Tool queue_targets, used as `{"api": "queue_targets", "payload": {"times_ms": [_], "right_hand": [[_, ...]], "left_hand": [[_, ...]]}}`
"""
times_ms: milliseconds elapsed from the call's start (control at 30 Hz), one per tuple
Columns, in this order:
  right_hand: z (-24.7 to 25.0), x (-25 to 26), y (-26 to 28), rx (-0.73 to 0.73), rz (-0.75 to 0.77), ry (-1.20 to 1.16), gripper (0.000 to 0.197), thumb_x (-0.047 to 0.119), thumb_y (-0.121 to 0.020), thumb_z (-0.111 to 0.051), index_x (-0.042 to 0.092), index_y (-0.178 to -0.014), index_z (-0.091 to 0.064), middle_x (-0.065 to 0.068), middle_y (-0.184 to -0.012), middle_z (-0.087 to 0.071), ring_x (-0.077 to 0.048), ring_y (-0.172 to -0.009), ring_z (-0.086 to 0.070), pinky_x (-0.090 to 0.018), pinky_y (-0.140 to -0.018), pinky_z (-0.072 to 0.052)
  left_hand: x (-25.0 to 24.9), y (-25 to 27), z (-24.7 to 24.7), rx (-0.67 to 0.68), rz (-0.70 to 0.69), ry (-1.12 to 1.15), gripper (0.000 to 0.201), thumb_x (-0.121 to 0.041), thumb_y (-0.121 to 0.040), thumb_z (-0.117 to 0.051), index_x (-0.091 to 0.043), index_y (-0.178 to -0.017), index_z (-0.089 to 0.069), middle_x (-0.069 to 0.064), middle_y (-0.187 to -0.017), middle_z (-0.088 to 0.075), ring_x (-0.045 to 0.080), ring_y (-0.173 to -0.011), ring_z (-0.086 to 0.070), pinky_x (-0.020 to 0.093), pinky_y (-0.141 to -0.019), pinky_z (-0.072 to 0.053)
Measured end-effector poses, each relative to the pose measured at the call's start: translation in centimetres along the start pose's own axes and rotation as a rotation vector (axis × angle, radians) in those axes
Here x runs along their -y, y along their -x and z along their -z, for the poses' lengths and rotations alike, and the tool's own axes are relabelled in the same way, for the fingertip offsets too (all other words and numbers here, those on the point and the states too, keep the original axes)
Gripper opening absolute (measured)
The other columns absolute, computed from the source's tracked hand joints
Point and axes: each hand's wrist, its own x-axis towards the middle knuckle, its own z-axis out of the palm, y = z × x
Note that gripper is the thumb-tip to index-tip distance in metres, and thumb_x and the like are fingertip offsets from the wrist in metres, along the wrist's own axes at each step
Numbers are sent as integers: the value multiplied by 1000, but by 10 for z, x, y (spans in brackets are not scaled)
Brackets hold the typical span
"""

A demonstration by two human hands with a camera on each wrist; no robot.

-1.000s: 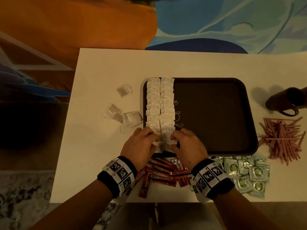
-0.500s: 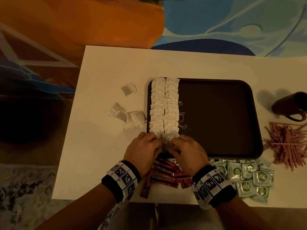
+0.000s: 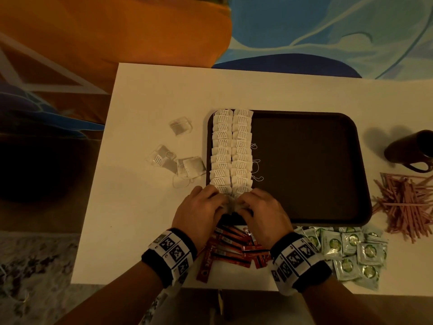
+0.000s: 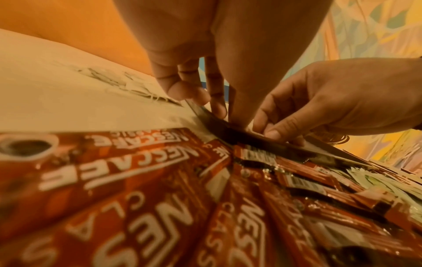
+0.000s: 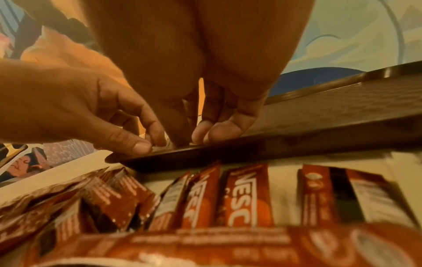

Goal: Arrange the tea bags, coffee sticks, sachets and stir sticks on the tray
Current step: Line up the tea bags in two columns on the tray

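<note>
Two rows of white paper tea bags (image 3: 232, 151) run down the left side of the dark brown rectangular plastic tray (image 3: 309, 165) on the pale tabletop (image 3: 150, 207). At the near end of those rows the left hand (image 3: 199, 211) and the right hand (image 3: 264, 212) meet, both with fingers curled, thumb and fingertips pinching the nearest tea bags just inside the tray's front rim; the wrist views show the thumbs (image 4: 273, 133) pressed down against the paper there. A few loose tea bags (image 3: 178, 160) lie on the tabletop left of the tray. Red coffee sticks (image 3: 234, 247) are heaped on the tabletop just in front of the tray, under and between the wrists. Pale green square sachets (image 3: 351, 252) lie in a pile to their right, near the tray's front right corner. A scatter of pinkish-brown stir sticks (image 3: 405, 202) lies right of the tray, with a dark mug (image 3: 412, 151) beyond them.
</note>
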Motion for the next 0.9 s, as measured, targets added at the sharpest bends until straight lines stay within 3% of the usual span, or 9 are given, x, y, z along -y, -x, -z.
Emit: {"api": "queue_targets", "payload": {"times_ms": [500, 700, 900], "right_hand": [[6, -1, -16, -21, 28, -10, 16, 15, -92, -70, 20, -107, -69, 3, -113, -58, -18, -105, -58, -36, -86, -56], [8, -2, -18, -37, 26, -21, 17, 15, -93, -71, 21, -109, -70, 4, -116, -58, -16, -108, -57, -29, -89, -52], [6, -4, -22, -63, 45, -30, 18, 15, -91, -74, 23, -107, -70, 6, -113, -57, -15, -107, -58, -32, -88, -56]], "left_hand": [[3, -15, -1, -50, 27, -21, 15, -21, -93, -69, -20, -108, -70, -2, -114, -60, 25, -96, -55, 39, -72, -54], [6, -15, -3, -52, 29, -26, 16, -20, -92, -70, -19, -108, -70, -1, -114, -60, 26, -99, -56, 42, -74, -55], [5, -17, -3, -50, 44, -23, 18, -23, -93, -68, -19, -110, -70, -1, -116, -60, 25, -101, -56, 42, -76, -56]]}}
